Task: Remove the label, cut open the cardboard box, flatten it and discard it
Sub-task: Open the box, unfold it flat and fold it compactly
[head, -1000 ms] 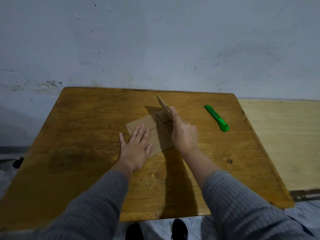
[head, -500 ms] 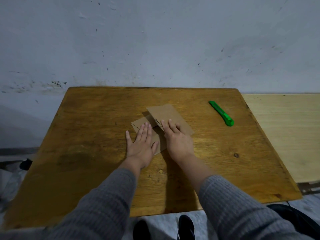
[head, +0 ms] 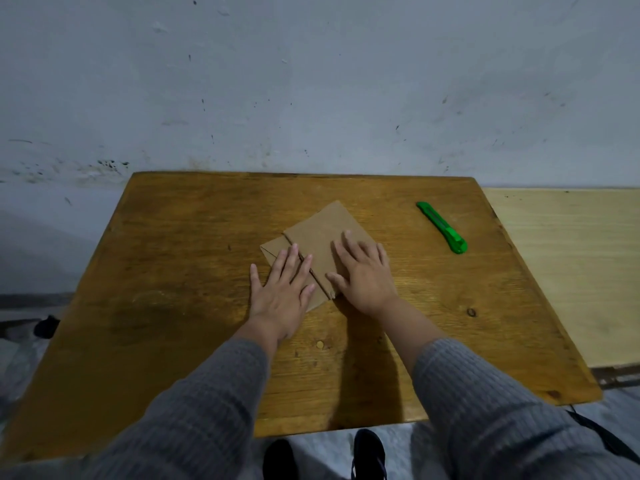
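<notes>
The brown cardboard box (head: pixel 320 233) lies flat in the middle of the wooden table (head: pixel 173 306), one panel folded over the rest. My left hand (head: pixel 282 292) presses its left part with straight fingers, palm down. On the folded-over right panel my right hand (head: pixel 363 275) lies flat, fingers spread. A green utility knife (head: pixel 441 226) rests on the table to the right of the box, apart from both hands. No label is visible on the cardboard.
A pale wooden surface (head: pixel 571 271) adjoins the table on the right. A grey-white wall (head: pixel 311 81) stands right behind the table. My shoes (head: pixel 369 455) show on the floor below the near edge. A dark object (head: pixel 45 326) sits on the floor at left.
The upright cardboard flap my right hand held has been folded down flat. My right hand now lies palm down on it. My left hand has kept pressing the left part.
</notes>
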`<state>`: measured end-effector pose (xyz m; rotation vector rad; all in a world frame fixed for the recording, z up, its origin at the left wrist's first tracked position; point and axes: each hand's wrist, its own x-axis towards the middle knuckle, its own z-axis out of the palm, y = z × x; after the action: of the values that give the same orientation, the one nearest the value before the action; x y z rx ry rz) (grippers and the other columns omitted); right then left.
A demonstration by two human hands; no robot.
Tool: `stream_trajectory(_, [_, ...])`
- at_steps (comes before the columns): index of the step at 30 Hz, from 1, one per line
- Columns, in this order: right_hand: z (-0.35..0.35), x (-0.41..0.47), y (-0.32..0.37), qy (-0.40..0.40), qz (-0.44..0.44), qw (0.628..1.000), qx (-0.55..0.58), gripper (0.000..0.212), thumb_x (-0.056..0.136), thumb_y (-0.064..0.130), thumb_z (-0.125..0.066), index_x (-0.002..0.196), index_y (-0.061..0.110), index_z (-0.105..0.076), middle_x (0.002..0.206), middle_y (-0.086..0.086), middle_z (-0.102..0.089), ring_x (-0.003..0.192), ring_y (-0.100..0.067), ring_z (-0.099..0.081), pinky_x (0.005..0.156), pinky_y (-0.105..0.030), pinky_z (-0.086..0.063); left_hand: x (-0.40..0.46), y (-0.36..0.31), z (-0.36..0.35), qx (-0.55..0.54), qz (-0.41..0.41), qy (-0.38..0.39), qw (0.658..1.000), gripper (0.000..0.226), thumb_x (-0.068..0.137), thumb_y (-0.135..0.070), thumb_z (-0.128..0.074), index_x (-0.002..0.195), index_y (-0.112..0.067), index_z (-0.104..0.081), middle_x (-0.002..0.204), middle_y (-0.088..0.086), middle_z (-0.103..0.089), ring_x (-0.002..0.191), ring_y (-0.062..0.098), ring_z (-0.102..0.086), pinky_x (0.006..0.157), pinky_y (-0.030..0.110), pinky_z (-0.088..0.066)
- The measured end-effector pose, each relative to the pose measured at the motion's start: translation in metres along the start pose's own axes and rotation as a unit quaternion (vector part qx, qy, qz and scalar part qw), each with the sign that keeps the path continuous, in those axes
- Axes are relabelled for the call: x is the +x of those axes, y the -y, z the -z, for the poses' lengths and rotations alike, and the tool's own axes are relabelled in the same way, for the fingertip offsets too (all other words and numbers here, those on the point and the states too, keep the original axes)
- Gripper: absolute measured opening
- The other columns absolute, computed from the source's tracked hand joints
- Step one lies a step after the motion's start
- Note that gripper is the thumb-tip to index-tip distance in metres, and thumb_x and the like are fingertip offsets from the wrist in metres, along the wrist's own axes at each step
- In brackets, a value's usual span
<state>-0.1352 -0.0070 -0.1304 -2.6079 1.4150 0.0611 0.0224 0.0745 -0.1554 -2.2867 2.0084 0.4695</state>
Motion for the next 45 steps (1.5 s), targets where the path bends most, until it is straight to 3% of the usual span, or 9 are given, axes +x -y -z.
stream_trajectory(3, [0.0,0.015,-0.007,0.047,0.002,0.998,-0.05,0.065,0.096,0.058,-0.019,0.151,0.031,0.001,0.16,-0.002,0.016,0.146,-0.025,0.019,0.115,-0.053,0.011,0.0,-0.002,0.001,0.001,0.004,0.004,1.0,0.055,0.102,-0.046,-0.006,0.148,-0.034,0.022,0.154,-0.009,0.033,0.143,0.014,0.029,0.114,0.063,0.004])
stream_trajectory(14, [-0.001,0.046,-0.022,0.142,-0.004,0.99,0.016,0.066,0.094,0.062,-0.018,0.15,0.037,0.004,0.159,0.005,0.017,0.147,-0.023,0.017,0.116,-0.055,0.009,0.007,-0.01,0.001,-0.002,0.032,0.007,0.999,0.056,0.1,-0.05,-0.006,0.148,-0.036,0.019,0.155,-0.015,0.03,0.144,0.015,0.026,0.111,0.067,0.006])
stream_trajectory(20, [0.015,0.051,-0.024,0.016,-0.045,0.993,0.106,0.062,0.085,0.055,-0.056,0.142,0.037,-0.038,0.155,-0.006,-0.02,0.137,-0.03,-0.026,0.111,-0.041,-0.03,0.01,-0.015,-0.001,0.011,0.055,0.008,0.998,0.064,0.096,-0.059,-0.005,0.15,-0.033,0.018,0.156,-0.011,0.028,0.145,0.017,0.024,0.111,0.068,0.003])
stream_trajectory(24, [0.037,0.063,-0.022,0.086,-0.103,0.972,0.192,0.062,0.083,0.04,-0.068,0.139,0.042,-0.041,0.147,-0.005,-0.042,0.128,-0.027,-0.046,0.1,-0.037,-0.042,0.009,-0.014,-0.002,-0.003,0.052,0.003,0.999,0.064,0.097,-0.057,-0.007,0.151,-0.031,0.015,0.157,-0.011,0.026,0.145,0.013,0.024,0.111,0.067,0.005])
stream_trajectory(29, [0.055,0.051,-0.025,0.147,-0.178,0.883,0.408,0.062,0.081,0.019,-0.072,0.132,0.047,-0.048,0.153,-0.003,-0.031,0.132,-0.029,-0.037,0.106,-0.039,-0.033,-0.001,-0.003,0.002,-0.083,0.015,-0.012,0.996,0.055,0.101,-0.048,-0.006,0.151,-0.036,0.011,0.158,-0.017,0.022,0.144,0.009,0.024,0.114,0.059,0.013])
stream_trajectory(34, [0.053,0.024,-0.021,0.088,-0.234,0.804,0.54,0.061,0.079,0.006,-0.07,0.124,0.045,-0.057,0.149,-0.003,-0.035,0.122,-0.027,-0.043,0.105,-0.04,-0.04,-0.004,0.0,0.004,-0.128,-0.001,-0.012,0.992,0.059,0.094,-0.062,-0.008,0.147,-0.046,0.016,0.156,-0.016,0.025,0.144,0.013,0.025,0.112,0.057,0.017])
stream_trajectory(37, [0.058,0.005,-0.023,0.034,-0.261,0.759,0.596,0.061,0.08,0.002,-0.069,0.125,0.04,-0.058,0.139,-0.002,-0.043,0.111,-0.025,-0.048,0.092,-0.036,-0.047,-0.003,-0.006,0.013,-0.182,0.004,-0.009,0.983,0.055,0.092,-0.067,-0.012,0.14,-0.06,0.015,0.156,-0.011,0.028,0.146,0.023,0.022,0.111,0.059,0.016])
stream_trajectory(42, [0.069,-0.028,-0.033,-0.059,-0.294,0.668,0.681,0.061,0.08,-0.001,-0.067,0.126,0.038,-0.058,0.117,-0.001,-0.053,0.096,-0.022,-0.056,0.085,-0.04,-0.053,0.008,-0.041,0.04,-0.323,-0.01,-0.042,0.945,0.057,0.096,-0.061,-0.027,0.142,-0.062,0.006,0.158,-0.011,0.024,0.148,0.03,-0.006,0.115,0.055,-0.013])
stream_trajectory(45, [0.084,-0.049,-0.053,-0.112,-0.292,0.644,0.698,0.062,0.079,-0.002,-0.068,0.127,0.035,-0.058,0.111,-0.001,-0.058,0.092,-0.019,-0.058,0.084,-0.038,-0.054,0.009,-0.065,0.049,-0.405,0.034,-0.015,0.914,0.08,0.083,-0.075,-0.036,0.147,-0.052,0.006,0.159,-0.01,0.022,0.149,0.03,-0.002,0.115,0.054,-0.019])
